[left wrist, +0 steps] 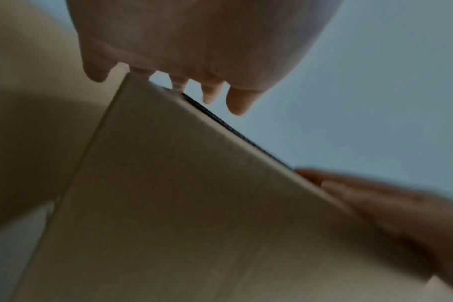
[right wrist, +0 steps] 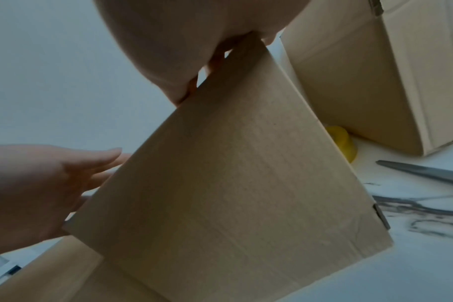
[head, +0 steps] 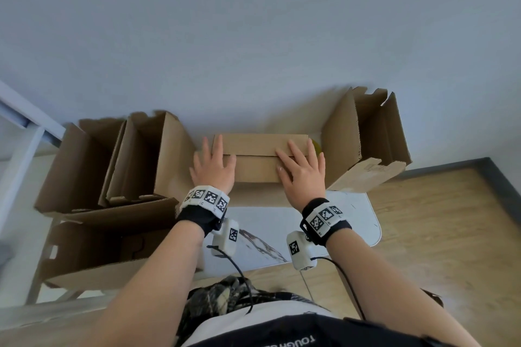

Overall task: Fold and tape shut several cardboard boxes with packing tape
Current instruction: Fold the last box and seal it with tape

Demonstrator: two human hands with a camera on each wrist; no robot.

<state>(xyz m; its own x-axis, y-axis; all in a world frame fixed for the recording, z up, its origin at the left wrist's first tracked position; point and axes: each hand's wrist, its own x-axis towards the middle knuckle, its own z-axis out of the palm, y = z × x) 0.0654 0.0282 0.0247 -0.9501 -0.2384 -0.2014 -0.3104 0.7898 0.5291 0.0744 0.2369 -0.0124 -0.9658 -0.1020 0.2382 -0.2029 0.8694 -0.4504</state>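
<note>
Two hands are pressing flat on the top of the small box (head: 258, 160), which is sitting at the far edge of the white table (head: 358, 220) against the wall, between the open boxes on the left (head: 132, 160) and the tall open box on the right (head: 366, 141). I am reading the left hand (head: 213, 167) as open, fingers straight and spread, lying on the left end of the top flaps. The right hand (head: 301, 175) is likewise open, fingers straight, lying on the right end.

The relation that matters is the seam (head: 253, 155) where the two top flaps are meeting. It is running left to right, along the long axis of the box, and both palms are straddling it, one at each end. The middle stretch of the seam is lying bare between the hands.

In the right wrist view, a yellow roll (right wrist: 343, 143), which I am judging to be the packing tape, is lying on the table just past the right end of the box, with scissors (right wrist: 424, 173) near it. Both are lying on the right hand's side, so that hand is nearer to them.

I am judging the step as holding the flaps closed ahead of taping. The left hand is best placed for holding the flaps down while the right goes for the roll. If both hands lift together, the flaps may spring up.
</note>
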